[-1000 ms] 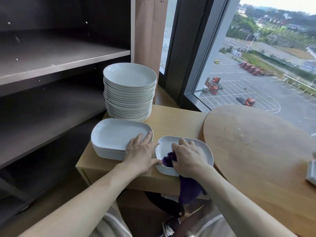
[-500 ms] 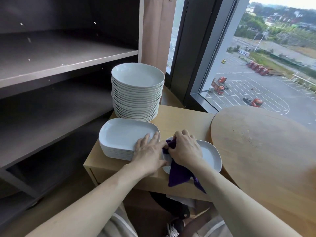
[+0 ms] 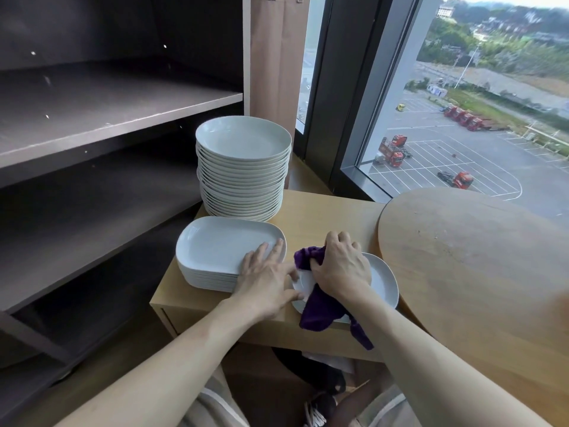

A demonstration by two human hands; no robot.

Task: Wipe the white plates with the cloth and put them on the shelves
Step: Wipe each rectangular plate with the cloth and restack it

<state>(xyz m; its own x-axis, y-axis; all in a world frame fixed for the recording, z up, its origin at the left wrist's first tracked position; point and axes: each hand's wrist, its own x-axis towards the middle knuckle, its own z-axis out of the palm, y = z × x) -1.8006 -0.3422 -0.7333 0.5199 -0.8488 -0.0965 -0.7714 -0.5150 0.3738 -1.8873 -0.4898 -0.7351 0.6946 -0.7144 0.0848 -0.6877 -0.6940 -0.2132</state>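
Observation:
A small white rounded plate (image 3: 383, 283) lies on top of a short stack at the front of a low wooden cabinet (image 3: 323, 214). My right hand (image 3: 340, 268) grips a purple cloth (image 3: 320, 306) bunched on that plate, and the cloth's tail hangs over the cabinet's front edge. My left hand (image 3: 266, 280) lies flat, fingers on a stack of white rectangular plates (image 3: 215, 251) and thumb at the small plate's left rim. Behind them rises a tall stack of round white plates (image 3: 243, 167). Dark shelves (image 3: 107, 121) stand to the left.
A round wooden table top (image 3: 477, 257) sits close on the right, overlapping the cabinet's edge. A large window (image 3: 462, 118) and its dark frame rise behind. My knees and a shoe show below the cabinet.
My right hand has dragged the cloth from the plate's near left part up toward its far left rim. My left hand has stayed in place. The camera has shifted slightly.

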